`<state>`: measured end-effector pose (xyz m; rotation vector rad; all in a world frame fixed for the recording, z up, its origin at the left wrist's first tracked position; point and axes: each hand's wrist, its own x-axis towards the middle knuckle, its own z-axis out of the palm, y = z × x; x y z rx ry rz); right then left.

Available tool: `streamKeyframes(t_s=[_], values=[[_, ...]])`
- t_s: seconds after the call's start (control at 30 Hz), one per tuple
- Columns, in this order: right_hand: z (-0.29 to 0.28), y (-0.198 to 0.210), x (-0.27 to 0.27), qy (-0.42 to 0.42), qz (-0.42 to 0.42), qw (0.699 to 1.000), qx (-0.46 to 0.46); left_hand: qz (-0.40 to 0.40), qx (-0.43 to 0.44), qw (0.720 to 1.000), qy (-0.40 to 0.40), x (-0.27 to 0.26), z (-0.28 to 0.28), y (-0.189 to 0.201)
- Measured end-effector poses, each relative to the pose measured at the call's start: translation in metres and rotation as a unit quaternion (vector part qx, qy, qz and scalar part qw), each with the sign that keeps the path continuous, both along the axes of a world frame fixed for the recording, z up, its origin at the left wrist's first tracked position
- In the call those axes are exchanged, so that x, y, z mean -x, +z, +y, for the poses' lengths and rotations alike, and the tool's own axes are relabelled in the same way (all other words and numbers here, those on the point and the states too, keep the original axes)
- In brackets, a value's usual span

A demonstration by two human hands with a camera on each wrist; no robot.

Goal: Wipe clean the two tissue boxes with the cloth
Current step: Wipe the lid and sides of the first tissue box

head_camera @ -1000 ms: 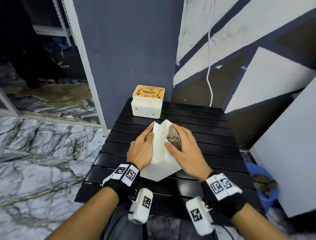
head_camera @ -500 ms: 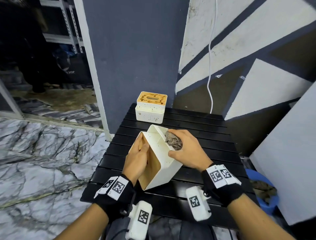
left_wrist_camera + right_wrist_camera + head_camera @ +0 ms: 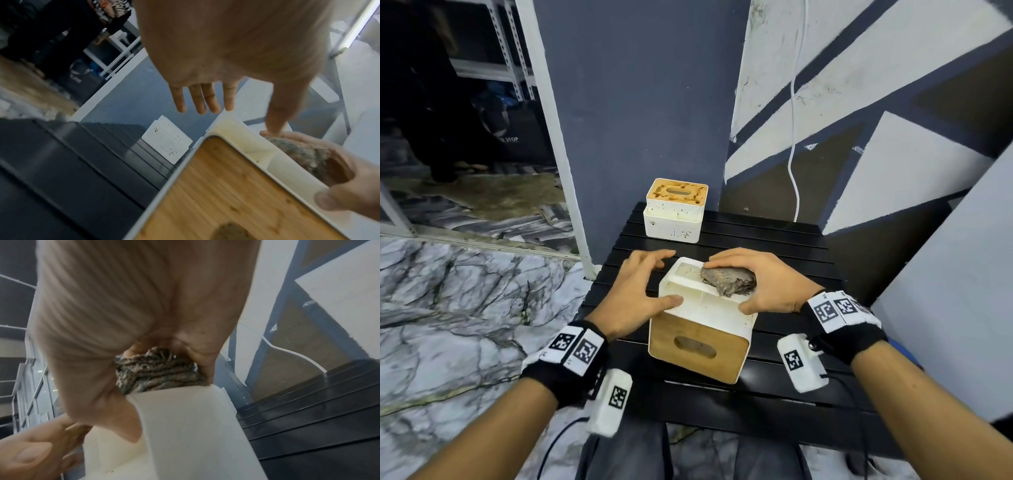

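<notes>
1. I have the near tissue box (image 3: pixel 700 329) lying on its side in the middle of the black table (image 3: pixel 774 240), its wooden lid with the slot facing me at 6 o'clock and a white side wall turned up.
2. My right hand (image 3: pixel 763 281) is clenched around the balled-up cloth (image 3: pixel 729 281) and presses it onto that upturned white wall, toward its 2 o'clock corner. The right wrist view shows the cloth bunched under my palm at the box edge.
3. My left hand (image 3: pixel 640 294) is released: fingers spread straight past the 10 o'clock corner, with only the thumb resting against the box's left edge.
4. The second tissue box (image 3: pixel 674 212) stands upright at 12 o'clock, well apart from the near one, its white walls speckled and its lid stained.
5. I judge I am mid-wipe on the first box, working face by face.
6. Next I would steady the box with my left hand, sweep the cloth across the wall toward 9 o'clock, then turn the box to a fresh face. The far box looks untouched.
</notes>
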<state>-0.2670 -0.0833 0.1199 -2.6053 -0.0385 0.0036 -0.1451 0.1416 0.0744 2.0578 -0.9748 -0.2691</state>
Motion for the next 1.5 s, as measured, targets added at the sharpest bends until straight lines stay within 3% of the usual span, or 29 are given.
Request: streamKeyframes(t_s=[0.17, 0.3, 0.47, 0.63, 0.77, 0.87, 1.03, 1.13, 1.27, 1.5], values=[[-0.004, 0.001, 0.003, 0.034, -0.004, 0.998, 0.050, -0.069, -0.128, 0.983, -0.114, -0.007, -0.014, 0.004], [-0.010, -0.001, 0.006, 0.025, -0.014, 0.998, 0.060, -0.118, -0.193, 0.963, -0.150, -0.009, -0.028, -0.005], [-0.011, -0.010, 0.012, -0.008, -0.026, 0.999, 0.042, -0.117, -0.163, 0.973, -0.117, -0.006, -0.035, -0.014], [-0.009, -0.020, 0.020, -0.061, -0.107, 0.992, 0.018, -0.132, -0.153, 0.976, -0.085, 0.002, -0.039, -0.016], [-0.016, -0.026, 0.047, -0.182, -0.209, 0.960, -0.048, -0.111, -0.131, 0.985, -0.034, 0.009, -0.044, -0.020], [-0.013, -0.040, 0.073, -0.246, -0.219, 0.940, -0.094, -0.096, -0.119, 0.988, -0.017, 0.011, -0.046, -0.023], [0.006, -0.078, 0.088, -0.234, -0.221, 0.947, -0.022, -0.095, -0.110, 0.989, -0.019, 0.012, -0.046, -0.024], [0.023, -0.090, 0.078, -0.269, -0.199, 0.942, -0.009, -0.097, -0.112, 0.989, -0.017, 0.012, -0.046, -0.025], [0.038, -0.087, 0.065, -0.331, -0.153, 0.928, 0.079, -0.103, -0.103, 0.989, -0.016, 0.012, -0.045, -0.030], [0.047, -0.082, 0.041, -0.361, -0.144, 0.916, 0.098, -0.079, -0.068, 0.994, -0.012, 0.016, -0.048, -0.033]])
